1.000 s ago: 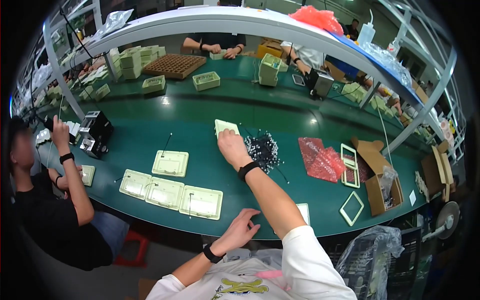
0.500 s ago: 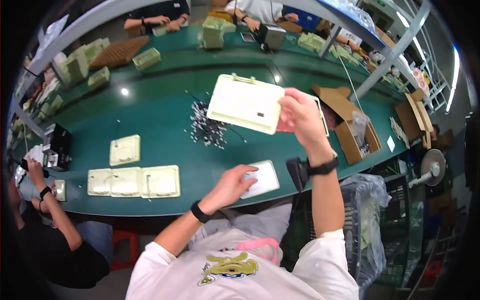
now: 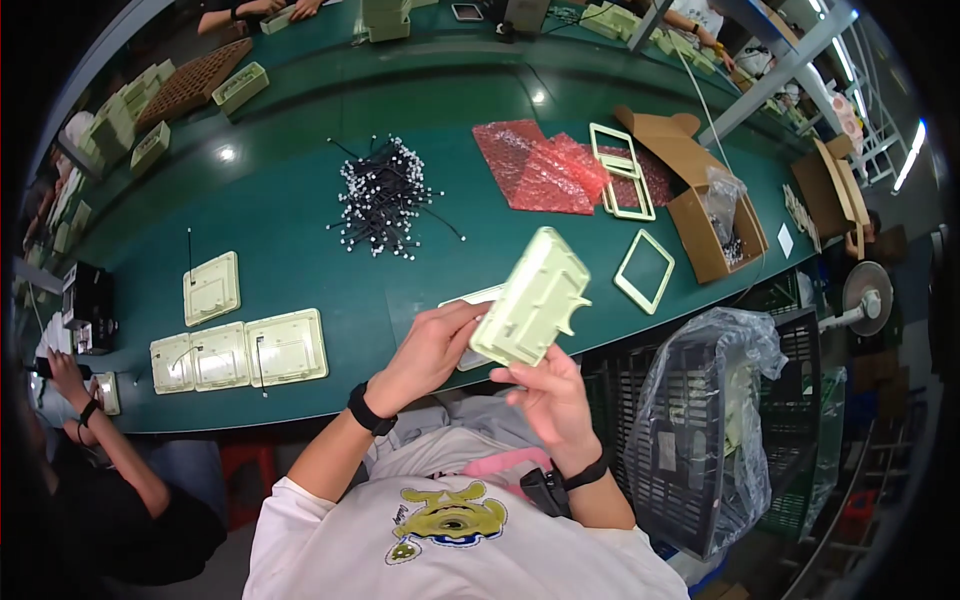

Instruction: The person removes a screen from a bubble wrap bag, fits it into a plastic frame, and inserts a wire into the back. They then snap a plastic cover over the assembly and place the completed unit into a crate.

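Note:
A pale-green plastic cover (image 3: 535, 295) is held tilted above the near table edge, its ribbed side with two small hooks facing me. My right hand (image 3: 555, 400) is closed on its lower corner, thumb and fingers pinching it. My left hand (image 3: 430, 350) is closed at the cover's left edge, its fingertips partly hidden behind it. Beneath them a flat whitish panel (image 3: 470, 358) lies on the table, mostly covered by the hands and the cover.
Several pale-green covers with black wires (image 3: 285, 345) lie at left. Beyond is a heap of black cables with white ends (image 3: 385, 200). Red bubble wrap (image 3: 540, 170), rectangular frames (image 3: 645, 270) and an open cardboard box (image 3: 700, 235) are at right. A plastic-lined crate (image 3: 680, 440) stands beside me; a co-worker's arm (image 3: 120, 460) is left.
My right hand has brought the cover down toward me and turned it from its smooth face to its ribbed side. My left hand has moved from the flat panel to the cover's edge.

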`<state>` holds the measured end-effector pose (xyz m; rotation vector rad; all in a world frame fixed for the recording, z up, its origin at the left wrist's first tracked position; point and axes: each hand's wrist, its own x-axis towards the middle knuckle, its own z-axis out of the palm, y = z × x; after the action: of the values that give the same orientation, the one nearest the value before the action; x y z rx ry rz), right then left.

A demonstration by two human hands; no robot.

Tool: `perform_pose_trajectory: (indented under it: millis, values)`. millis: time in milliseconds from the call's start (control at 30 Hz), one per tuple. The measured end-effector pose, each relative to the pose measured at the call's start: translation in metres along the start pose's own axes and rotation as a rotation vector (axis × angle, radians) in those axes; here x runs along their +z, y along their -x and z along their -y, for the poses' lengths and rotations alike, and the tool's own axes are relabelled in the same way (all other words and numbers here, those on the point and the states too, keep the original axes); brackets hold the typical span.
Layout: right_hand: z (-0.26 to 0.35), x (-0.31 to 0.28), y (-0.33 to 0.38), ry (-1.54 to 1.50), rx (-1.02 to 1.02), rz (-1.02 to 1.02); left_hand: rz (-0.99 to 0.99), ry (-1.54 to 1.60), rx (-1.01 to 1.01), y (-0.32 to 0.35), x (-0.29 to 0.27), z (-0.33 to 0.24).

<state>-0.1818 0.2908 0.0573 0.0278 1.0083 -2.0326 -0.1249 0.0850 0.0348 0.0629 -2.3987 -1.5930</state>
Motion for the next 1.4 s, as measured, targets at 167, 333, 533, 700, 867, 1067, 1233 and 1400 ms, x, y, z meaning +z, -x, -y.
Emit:
perform_pose_trajectory:
  millis: [167,333,533,700,867,1067,1233,1400]
  values:
    - [-0.027,0.005,-0.015,-0.058,0.094,0.013,-0.033,0.040,0.086,0.005,0.004,0.016]
    - [-0.030,0.017,-0.014,-0.118,0.115,-0.006,-0.035,0.100,-0.004,0.005,-0.001,0.015]
    - [-0.031,0.018,-0.016,-0.090,0.167,0.020,0.120,0.049,-0.092,0.006,-0.012,0.015]
    - [-0.035,0.018,-0.016,-0.041,0.202,0.062,0.150,0.099,-0.110,0.006,-0.015,0.024]
    - [-0.040,0.021,-0.014,-0.047,0.186,0.066,0.154,0.078,0.136,0.002,-0.009,0.037]
    - [-0.039,0.018,-0.013,-0.040,0.169,0.053,0.318,0.068,0.086,-0.002,-0.014,0.037]
    - [-0.045,0.012,-0.021,0.004,0.141,0.003,0.268,-0.071,0.061,0.006,-0.019,0.043]
    - [-0.046,0.011,-0.022,0.050,0.115,-0.118,0.167,-0.071,-0.212,0.019,-0.037,0.023]
